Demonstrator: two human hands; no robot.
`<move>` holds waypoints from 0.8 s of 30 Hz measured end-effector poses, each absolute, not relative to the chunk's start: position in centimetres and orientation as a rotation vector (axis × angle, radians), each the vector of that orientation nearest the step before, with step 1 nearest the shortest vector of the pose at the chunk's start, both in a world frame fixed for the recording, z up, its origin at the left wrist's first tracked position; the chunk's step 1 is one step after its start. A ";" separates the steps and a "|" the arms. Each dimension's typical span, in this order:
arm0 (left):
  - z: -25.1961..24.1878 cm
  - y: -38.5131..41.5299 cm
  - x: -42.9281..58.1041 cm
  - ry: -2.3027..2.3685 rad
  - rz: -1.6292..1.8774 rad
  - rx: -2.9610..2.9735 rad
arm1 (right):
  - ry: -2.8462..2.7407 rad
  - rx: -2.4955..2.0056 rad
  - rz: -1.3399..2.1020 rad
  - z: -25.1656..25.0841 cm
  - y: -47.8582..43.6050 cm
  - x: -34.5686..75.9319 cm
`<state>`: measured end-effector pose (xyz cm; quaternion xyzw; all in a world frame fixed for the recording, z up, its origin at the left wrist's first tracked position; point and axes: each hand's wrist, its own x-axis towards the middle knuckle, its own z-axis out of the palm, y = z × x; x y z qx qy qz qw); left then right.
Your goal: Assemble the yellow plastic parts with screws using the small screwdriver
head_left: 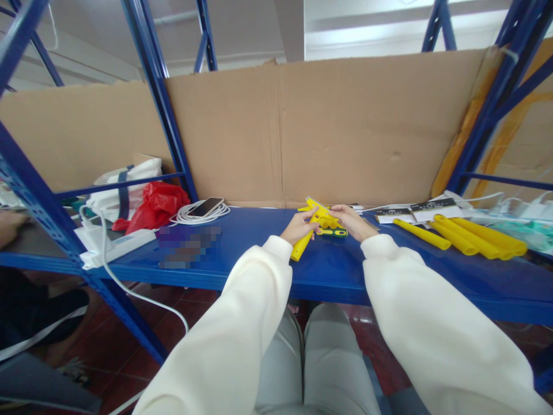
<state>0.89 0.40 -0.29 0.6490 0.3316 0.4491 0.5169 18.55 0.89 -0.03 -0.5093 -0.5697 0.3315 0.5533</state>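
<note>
Above the blue shelf surface (254, 230), my left hand (298, 226) is closed around a long yellow plastic piece (302, 246), which slants down toward the shelf's front edge. My right hand (351, 222) comes in from the other side, its fingers closed on a knobbly yellow plastic part (325, 218) that meets the long piece. Whether the two are joined I cannot tell. Just below the hands lies a green and yellow tool handle (334, 233), partly hidden.
Several yellow tubes (464, 237) and black-and-white printed cards (434, 208) lie at the right. At the left are a white power strip (118, 246), a red plastic bag (155, 202), and a phone (207, 206) on coiled white cable. Cardboard (345, 127) walls the back; blue posts (158, 98) frame it.
</note>
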 end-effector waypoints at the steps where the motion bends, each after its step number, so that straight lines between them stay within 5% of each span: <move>1: -0.2 0.4 0.9 0.796 1.102 1.553 | -1.330 -1.183 0.828 0.0 0.9 18.7; 15: 1.1 -2.8 1.0 1.595 0.654 2.656 | -1.416 -1.135 0.861 -0.7 1.6 18.8; 24: 0.5 -2.0 1.1 1.469 0.764 2.640 | -1.420 -1.034 0.920 -0.2 1.1 18.9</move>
